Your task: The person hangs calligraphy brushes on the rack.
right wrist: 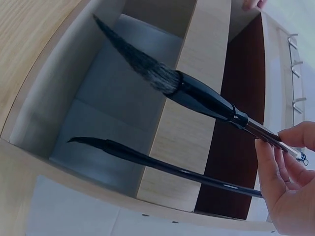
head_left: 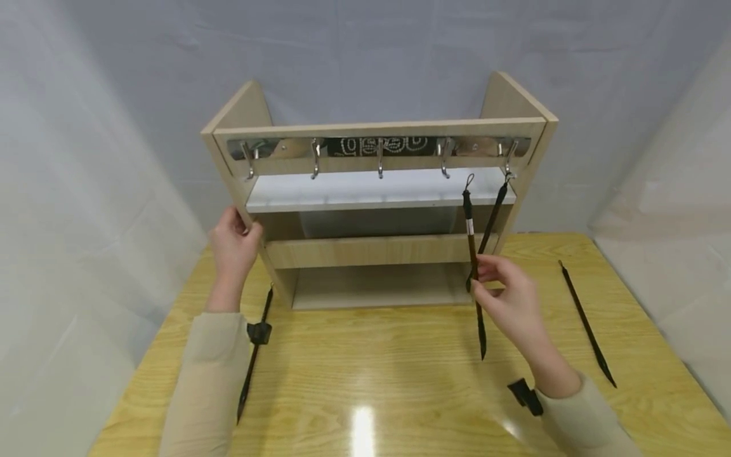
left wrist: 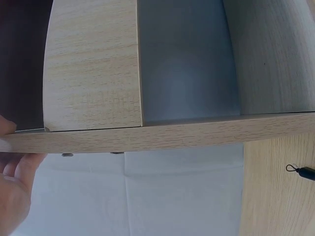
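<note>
My right hand [head_left: 508, 295] pinches a dark calligraphy brush [head_left: 471, 244] between thumb and fingers, tip down and cord loop up. The loop stands just below and right of the fourth hook [head_left: 445, 158]. Behind it, a second calligraphy brush [head_left: 495, 212] hangs by its loop from the rightmost hook [head_left: 510, 158]. In the right wrist view the held brush's dark bristles [right wrist: 142, 66] point up and left. With fingers and thumb, my left hand [head_left: 235, 244] grips the left side panel of a light wooden shelf [head_left: 377, 252].
A third brush [head_left: 588, 324] lies on the wooden table [head_left: 365, 368] at the right. Another brush [head_left: 251, 374] lies at the left beside my sleeve. Three more hooks line the metal rail to the left. White sheeting [head_left: 377, 57] surrounds the table.
</note>
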`<action>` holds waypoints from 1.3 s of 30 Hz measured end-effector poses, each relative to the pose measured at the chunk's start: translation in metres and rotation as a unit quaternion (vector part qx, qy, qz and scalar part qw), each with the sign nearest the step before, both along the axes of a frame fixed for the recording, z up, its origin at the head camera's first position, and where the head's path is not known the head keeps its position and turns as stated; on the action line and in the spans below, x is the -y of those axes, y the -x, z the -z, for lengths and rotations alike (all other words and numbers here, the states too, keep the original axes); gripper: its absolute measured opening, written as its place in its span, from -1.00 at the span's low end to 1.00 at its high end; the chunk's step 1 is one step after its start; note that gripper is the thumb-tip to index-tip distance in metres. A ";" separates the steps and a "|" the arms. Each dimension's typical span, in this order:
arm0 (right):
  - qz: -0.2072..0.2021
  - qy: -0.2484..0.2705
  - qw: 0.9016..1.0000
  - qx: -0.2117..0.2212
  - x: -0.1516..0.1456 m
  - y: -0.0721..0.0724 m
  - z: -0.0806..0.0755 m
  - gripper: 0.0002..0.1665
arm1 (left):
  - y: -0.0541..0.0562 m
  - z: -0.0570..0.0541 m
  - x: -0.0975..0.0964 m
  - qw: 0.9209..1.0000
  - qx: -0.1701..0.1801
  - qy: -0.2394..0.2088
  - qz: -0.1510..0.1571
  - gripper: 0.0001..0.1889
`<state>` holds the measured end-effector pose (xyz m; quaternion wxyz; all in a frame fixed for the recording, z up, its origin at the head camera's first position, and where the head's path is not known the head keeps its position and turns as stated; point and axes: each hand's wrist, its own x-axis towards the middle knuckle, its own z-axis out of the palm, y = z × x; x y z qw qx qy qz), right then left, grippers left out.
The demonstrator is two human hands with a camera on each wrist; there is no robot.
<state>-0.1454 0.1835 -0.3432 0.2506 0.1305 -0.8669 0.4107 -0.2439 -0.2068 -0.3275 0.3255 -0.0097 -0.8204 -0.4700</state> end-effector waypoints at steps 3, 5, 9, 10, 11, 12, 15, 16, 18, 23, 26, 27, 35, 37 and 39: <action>-0.006 -0.007 1.000 -0.008 0.002 0.001 -0.001 -0.56 | -0.001 0.000 0.000 1.000 0.000 -0.002 0.004 -0.76; -0.010 -0.010 1.000 -0.009 0.004 0.002 -0.002 -0.56 | -0.001 0.000 0.000 1.000 0.000 -0.002 0.006 -0.77; -0.020 -0.014 1.000 -0.014 0.006 0.003 -0.003 -0.56 | -0.001 0.001 0.000 1.000 -0.001 0.000 0.006 -0.78; -0.022 -0.016 1.000 -0.016 0.007 0.004 -0.003 -0.57 | -0.001 0.001 0.000 1.000 0.000 -0.003 0.008 -0.77; -0.024 -0.017 0.999 -0.018 0.007 0.004 -0.003 -0.57 | -0.001 0.002 0.000 1.000 0.001 -0.003 0.009 -0.76; -0.025 -0.018 0.999 -0.020 0.008 0.004 -0.003 -0.57 | -0.001 0.002 0.000 1.000 0.002 -0.004 0.010 -0.76; -0.025 -0.023 0.999 -0.022 0.010 0.004 -0.004 -0.57 | -0.001 0.002 0.000 1.000 0.003 -0.008 0.013 -0.75; -0.025 -0.025 0.999 -0.021 0.010 0.004 -0.005 -0.57 | -0.001 0.002 0.000 1.000 0.004 -0.010 0.013 -0.74; -0.023 -0.029 0.999 -0.019 0.011 0.004 -0.005 -0.57 | -0.001 0.002 0.000 1.000 0.003 -0.006 0.011 -0.74; -0.021 -0.035 0.999 -0.014 0.011 0.005 -0.006 -0.58 | -0.002 0.001 -0.001 1.000 -0.001 -0.001 0.004 -0.75; -0.022 -0.036 0.999 -0.013 0.011 0.006 -0.006 -0.58 | -0.002 0.000 -0.001 1.000 -0.003 -0.002 0.002 -0.76; -0.022 -0.036 0.999 -0.013 0.011 0.006 -0.006 -0.58 | -0.002 0.000 -0.001 1.000 -0.003 -0.003 0.003 -0.76; -0.020 -0.037 0.999 -0.010 0.013 0.011 -0.009 -0.60 | -0.001 0.000 0.000 1.000 -0.004 0.001 0.001 -0.75; -0.019 -0.034 0.999 -0.003 0.013 0.012 -0.009 -0.60 | -0.001 0.000 0.000 1.000 -0.005 0.003 -0.001 -0.75; -0.018 -0.033 0.999 0.004 0.014 0.013 -0.009 -0.60 | -0.001 0.000 0.000 1.000 -0.007 0.006 -0.002 -0.75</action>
